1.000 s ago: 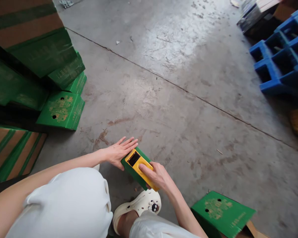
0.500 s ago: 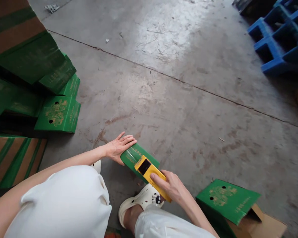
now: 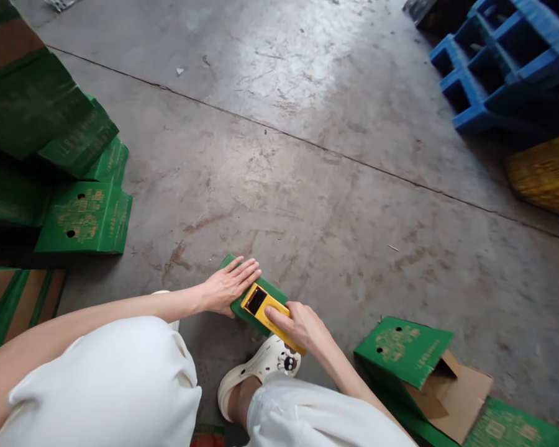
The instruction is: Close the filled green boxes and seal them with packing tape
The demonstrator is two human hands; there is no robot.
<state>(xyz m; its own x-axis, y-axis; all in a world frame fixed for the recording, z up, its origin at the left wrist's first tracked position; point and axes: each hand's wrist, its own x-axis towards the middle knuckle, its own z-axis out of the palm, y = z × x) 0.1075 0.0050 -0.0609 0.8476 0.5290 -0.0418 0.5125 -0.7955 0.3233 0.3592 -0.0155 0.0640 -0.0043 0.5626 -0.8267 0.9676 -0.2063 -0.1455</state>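
A narrow green carton (image 3: 276, 292) with a smooth top stands low between my legs, just above the floor or on it; its lower part is hidden. My left hand (image 3: 230, 287) lies across the far left part of that top, palm down and fingers stretched out. In my right hand (image 3: 300, 324) is a yellow hand-held tool (image 3: 265, 308) with a dark rectangular window near its front end. My thumb rests on its upper face. The tool's front end is over the carton's top, close to my left fingers; whether it touches the cardboard I cannot tell.
Stacked green cartons (image 3: 81, 214) line the left side. At the lower right is a green carton with an open brown flap (image 3: 466, 388). Blue pallets (image 3: 470, 81) and a yellow bundle (image 3: 547, 174) stand at the right. A white clog (image 3: 261, 369) is beside the carton.
My left hand has moved farther onto the carton's top. The yellow tool has come nearer to its fingers. The whole view has shifted toward the right.
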